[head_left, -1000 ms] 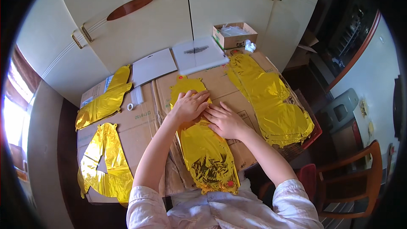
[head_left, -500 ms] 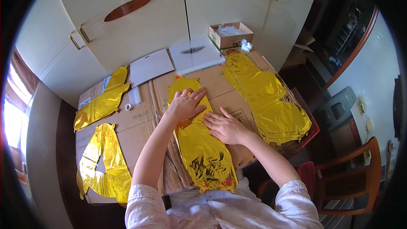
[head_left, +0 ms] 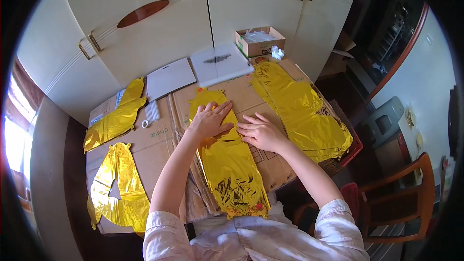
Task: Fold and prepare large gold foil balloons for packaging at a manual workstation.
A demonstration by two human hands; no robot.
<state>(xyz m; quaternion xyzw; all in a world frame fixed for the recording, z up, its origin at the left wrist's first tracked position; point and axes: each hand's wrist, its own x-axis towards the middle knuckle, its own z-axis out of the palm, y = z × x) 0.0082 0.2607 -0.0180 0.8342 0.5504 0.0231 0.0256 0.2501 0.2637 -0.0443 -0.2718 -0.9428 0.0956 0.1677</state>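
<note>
A long gold foil balloon (head_left: 232, 164), flat and uninflated, lies lengthwise in front of me with red dots at both ends. My left hand (head_left: 211, 121) rests palm down on its upper half, fingers stretched out. At the balloon's right edge lies my right hand (head_left: 263, 133), also open, its fingertips touching the foil and the rest over the cardboard. Neither hand grips anything. Right of them a larger stack of gold foil balloons (head_left: 304, 111) is spread out. On the left lie a folded gold foil balloon (head_left: 118, 118) and a looped gold foil balloon (head_left: 128, 188) with a hole in it.
Brown cardboard (head_left: 162, 157) covers the table. Along the back sit a white flat panel (head_left: 170, 79), a translucent plastic case (head_left: 222, 70), a carton of clear pieces (head_left: 260, 48) and crumpled tissue (head_left: 277, 52). A tape roll (head_left: 145, 123) lies near white sticks (head_left: 152, 111). A wooden chair (head_left: 420, 198) stands right.
My right hand has slid up and slightly to the right, toward the balloon's edge. The left hand stays nearly in place on the foil.
</note>
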